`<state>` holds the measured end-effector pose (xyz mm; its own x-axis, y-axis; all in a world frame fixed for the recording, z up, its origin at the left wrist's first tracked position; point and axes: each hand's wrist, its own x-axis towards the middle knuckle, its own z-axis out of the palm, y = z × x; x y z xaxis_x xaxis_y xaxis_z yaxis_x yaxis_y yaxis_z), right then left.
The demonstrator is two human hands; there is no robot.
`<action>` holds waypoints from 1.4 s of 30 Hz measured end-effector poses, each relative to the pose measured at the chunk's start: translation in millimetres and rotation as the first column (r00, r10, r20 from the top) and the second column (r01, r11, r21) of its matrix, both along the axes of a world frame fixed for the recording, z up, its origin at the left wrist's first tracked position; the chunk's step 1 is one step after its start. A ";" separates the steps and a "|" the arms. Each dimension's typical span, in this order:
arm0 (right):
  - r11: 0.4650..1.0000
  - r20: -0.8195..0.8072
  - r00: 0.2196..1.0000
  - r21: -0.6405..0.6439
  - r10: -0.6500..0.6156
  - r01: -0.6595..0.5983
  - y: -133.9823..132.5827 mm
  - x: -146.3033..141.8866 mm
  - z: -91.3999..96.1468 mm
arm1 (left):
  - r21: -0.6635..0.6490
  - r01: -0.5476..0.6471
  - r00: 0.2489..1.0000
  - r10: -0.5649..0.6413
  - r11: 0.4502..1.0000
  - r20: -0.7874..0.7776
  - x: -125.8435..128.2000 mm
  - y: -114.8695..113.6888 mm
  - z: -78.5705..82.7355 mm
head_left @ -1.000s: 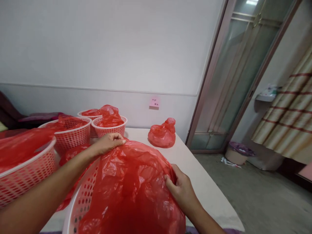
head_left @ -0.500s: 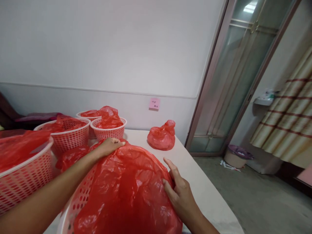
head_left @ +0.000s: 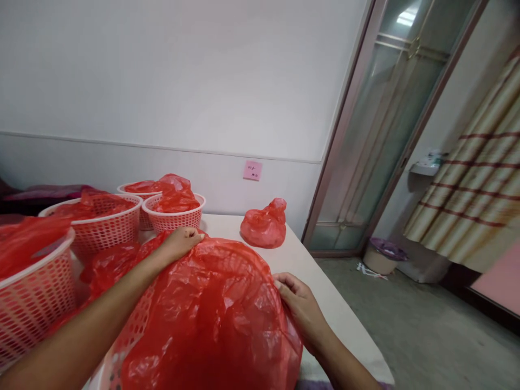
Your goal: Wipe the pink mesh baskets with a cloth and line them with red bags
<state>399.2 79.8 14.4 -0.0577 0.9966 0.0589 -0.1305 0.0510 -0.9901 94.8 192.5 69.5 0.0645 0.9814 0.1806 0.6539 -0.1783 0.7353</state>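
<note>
A large red plastic bag (head_left: 219, 303) lies spread over a plastic basket (head_left: 134, 325) with holes in its wall, right in front of me. At the far left of the rim, my left hand (head_left: 181, 244) is closed on the bag's edge. My right hand (head_left: 300, 303) pinches the same red film at the right side of the rim, thumb and fingers together. Most of the basket is hidden under the bag. More crumpled red film (head_left: 114, 262) lies beside it, behind my left forearm.
Several other baskets lined with red bags stand at the left, among them a small basket (head_left: 174, 219) and a bigger one (head_left: 24, 292). A knotted red bag (head_left: 264, 225) sits at the back of the white table (head_left: 325, 292). A bin (head_left: 382, 257) stands on the floor.
My right hand has gone from spread fingers beside the bag to a pinch on its edge. My left hand keeps its place on the rim. The view has shifted slightly right.
</note>
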 end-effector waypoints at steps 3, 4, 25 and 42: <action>1.000 -0.044 0.999 -0.010 -0.021 0.021 3.5 -2.7 -2.4 | -0.019 -0.001 1.000 0.001 1.000 0.010 -0.8 0.3 0.6; 0.999 -0.047 0.998 -0.005 -0.040 0.040 4.7 -2.7 -3.9 | -0.022 -0.002 1.000 0.002 1.000 0.013 -1.1 -0.3 0.8; 0.955 0.236 0.937 0.210 -0.259 0.211 26.9 15.1 1.8 | -0.083 -0.027 1.000 0.027 0.996 0.000 -1.3 7.4 -2.1; 0.912 0.922 0.308 0.317 -0.234 -0.259 76.9 -48.3 34.1 | -0.085 -0.112 0.992 0.107 0.990 -0.061 -16.0 36.0 -27.1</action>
<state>351.0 156.7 48.5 -0.3300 0.9027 0.2762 0.8532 0.4104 -0.3220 78.8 228.5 42.4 -0.0371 0.9951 0.0921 0.7065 -0.0391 0.7067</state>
